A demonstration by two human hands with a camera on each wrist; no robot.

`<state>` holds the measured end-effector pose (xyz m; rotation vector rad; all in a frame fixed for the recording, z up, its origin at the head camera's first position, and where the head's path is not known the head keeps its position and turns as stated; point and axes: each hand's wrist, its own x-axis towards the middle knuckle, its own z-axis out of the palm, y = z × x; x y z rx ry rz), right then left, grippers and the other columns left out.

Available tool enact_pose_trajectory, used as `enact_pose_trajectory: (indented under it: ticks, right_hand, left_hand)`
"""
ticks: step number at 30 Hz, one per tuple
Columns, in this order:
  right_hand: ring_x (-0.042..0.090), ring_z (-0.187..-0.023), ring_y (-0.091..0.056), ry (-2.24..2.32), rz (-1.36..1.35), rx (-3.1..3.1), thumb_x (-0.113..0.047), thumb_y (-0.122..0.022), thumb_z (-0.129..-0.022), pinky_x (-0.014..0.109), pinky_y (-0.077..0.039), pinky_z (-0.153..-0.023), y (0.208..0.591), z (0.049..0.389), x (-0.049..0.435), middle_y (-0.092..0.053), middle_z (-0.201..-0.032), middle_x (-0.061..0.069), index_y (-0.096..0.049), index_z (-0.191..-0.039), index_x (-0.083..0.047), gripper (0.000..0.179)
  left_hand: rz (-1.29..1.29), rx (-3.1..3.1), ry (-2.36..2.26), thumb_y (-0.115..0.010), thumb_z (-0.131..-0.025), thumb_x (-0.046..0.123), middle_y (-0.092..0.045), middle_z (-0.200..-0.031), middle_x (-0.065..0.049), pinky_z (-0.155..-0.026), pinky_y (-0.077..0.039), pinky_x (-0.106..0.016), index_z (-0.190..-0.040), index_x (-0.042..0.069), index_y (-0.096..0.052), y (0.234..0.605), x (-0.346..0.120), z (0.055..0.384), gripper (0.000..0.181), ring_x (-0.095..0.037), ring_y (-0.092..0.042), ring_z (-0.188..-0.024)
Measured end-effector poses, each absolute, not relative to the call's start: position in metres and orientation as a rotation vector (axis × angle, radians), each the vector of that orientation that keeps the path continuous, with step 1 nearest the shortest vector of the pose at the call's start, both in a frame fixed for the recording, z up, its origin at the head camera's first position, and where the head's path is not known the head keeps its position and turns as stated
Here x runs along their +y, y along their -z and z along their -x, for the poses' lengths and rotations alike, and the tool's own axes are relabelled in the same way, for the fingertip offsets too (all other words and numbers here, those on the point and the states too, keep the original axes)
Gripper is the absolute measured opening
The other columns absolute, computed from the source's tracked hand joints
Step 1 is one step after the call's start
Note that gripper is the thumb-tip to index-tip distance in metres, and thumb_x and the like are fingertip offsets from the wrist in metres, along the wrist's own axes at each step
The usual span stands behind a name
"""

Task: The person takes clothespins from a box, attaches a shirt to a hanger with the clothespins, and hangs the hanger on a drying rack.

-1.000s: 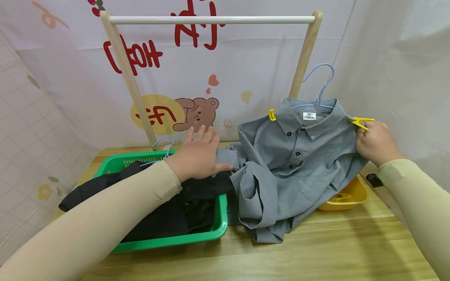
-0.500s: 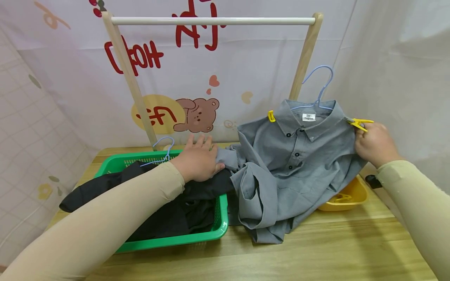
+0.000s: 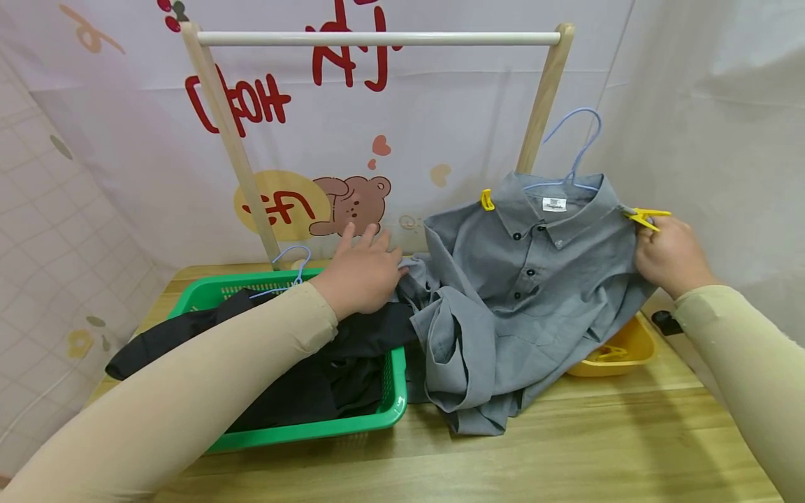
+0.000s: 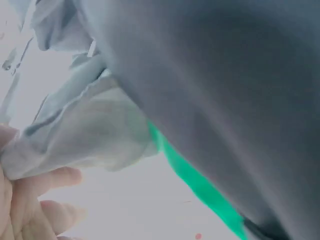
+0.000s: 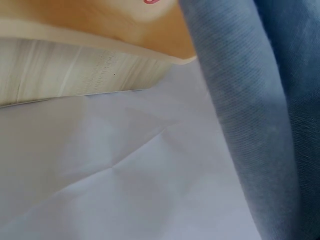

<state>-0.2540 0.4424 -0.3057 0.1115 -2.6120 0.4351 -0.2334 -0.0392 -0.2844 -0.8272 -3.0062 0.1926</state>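
A grey button-up shirt (image 3: 547, 279) hangs on a blue wire hanger (image 3: 585, 150), clipped at its shoulders by yellow clips (image 3: 487, 200). My right hand (image 3: 671, 255) grips the shirt at its right-side shoulder, just below a yellow clip. My left hand (image 3: 365, 272) is over the green basket's back right part, fingers straight and spread, touching the shirt's left-side sleeve. In the left wrist view, sleeve cloth (image 4: 100, 130) lies between thumb and fingers (image 4: 55, 180); whether they pinch it is unclear. The right wrist view shows hanging shirt cloth (image 5: 245, 120) but not the hand.
The green basket (image 3: 400, 391) holds black clothing (image 3: 283, 391) and another blue hanger (image 3: 298, 269). A yellow box (image 3: 641, 353) with yellow clips sits partly behind the shirt. A rack with a white rail (image 3: 377, 38) stands at the back of the wooden table (image 3: 566, 454).
My left hand has shifted slightly right and its thumb has drawn in toward the fingers. The sleeve beside it has bunched up. My right hand keeps its grip, nearly still.
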Motion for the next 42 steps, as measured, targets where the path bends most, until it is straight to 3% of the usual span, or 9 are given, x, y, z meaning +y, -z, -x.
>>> enact_pose_trajectory:
  ticks: [3,8,14,22,35,42]
  right_hand:
    - [0.062,-0.089,-0.054,-0.447,-0.075,-2.609,-0.008,-0.031,-0.103,0.070,-0.042,-0.078,0.302,0.251,0.442,-0.057,-0.099,0.045,-0.058,-0.105,0.019,0.038]
    - [0.056,-0.080,-0.052,-0.465,-0.026,-2.644,-0.009,-0.029,-0.104,0.067,-0.041,-0.073,0.297,0.246,0.443,-0.054,-0.093,0.043,-0.053,-0.098,0.015,0.035]
    - [0.053,-0.079,-0.049,-0.476,0.018,-2.650,-0.011,-0.029,-0.105,0.066,-0.041,-0.072,0.296,0.245,0.444,-0.050,-0.096,0.040,-0.049,-0.094,0.012,0.032]
    - [0.057,-0.080,-0.050,-0.440,-0.004,-2.639,-0.011,-0.030,-0.105,0.068,-0.040,-0.073,0.297,0.247,0.445,-0.052,-0.096,0.043,-0.051,-0.095,0.014,0.034]
    - [0.054,-0.076,-0.051,-0.423,0.021,-2.668,-0.012,-0.029,-0.106,0.067,-0.041,-0.070,0.293,0.244,0.443,-0.052,-0.094,0.041,-0.050,-0.091,0.011,0.035]
    - [0.053,-0.074,-0.050,-0.418,0.021,-2.671,-0.013,-0.029,-0.106,0.066,-0.041,-0.069,0.289,0.242,0.441,-0.052,-0.091,0.040,-0.049,-0.089,0.010,0.035]
  left_hand:
    - [0.829,-2.997,-0.155,-0.040,-0.114,0.039,-0.030,-0.172,-0.019,-0.128,-0.008,-0.070,-0.157,0.013,-0.051,0.281,-0.029,0.233,0.051,-0.044,-0.018,-0.163]
    - [0.825,-3.056,-0.053,-0.034,-0.115,0.043,-0.017,-0.176,-0.017,-0.130,-0.002,-0.067,-0.163,0.013,-0.041,0.282,-0.012,0.232,0.058,-0.041,-0.008,-0.165]
    - [0.808,-3.214,-0.082,-0.031,-0.106,0.071,-0.002,-0.179,-0.016,-0.130,0.007,-0.064,-0.169,0.009,-0.019,0.289,0.000,0.233,0.089,-0.038,0.006,-0.165]
    - [0.726,-3.234,-0.028,-0.021,-0.105,0.075,-0.006,-0.179,-0.013,-0.130,0.008,-0.064,-0.170,0.012,-0.018,0.285,-0.017,0.242,0.090,-0.038,0.003,-0.166]
    - [0.453,-3.041,0.057,-0.040,-0.103,0.072,-0.001,-0.177,-0.022,-0.128,0.011,-0.067,-0.169,0.003,-0.009,0.257,-0.074,0.250,0.100,-0.045,0.008,-0.164]
    - [0.327,-2.847,0.086,-0.039,-0.104,0.069,0.005,-0.175,-0.028,-0.126,0.011,-0.070,-0.167,-0.002,-0.004,0.251,-0.119,0.250,0.102,-0.050,0.012,-0.162]
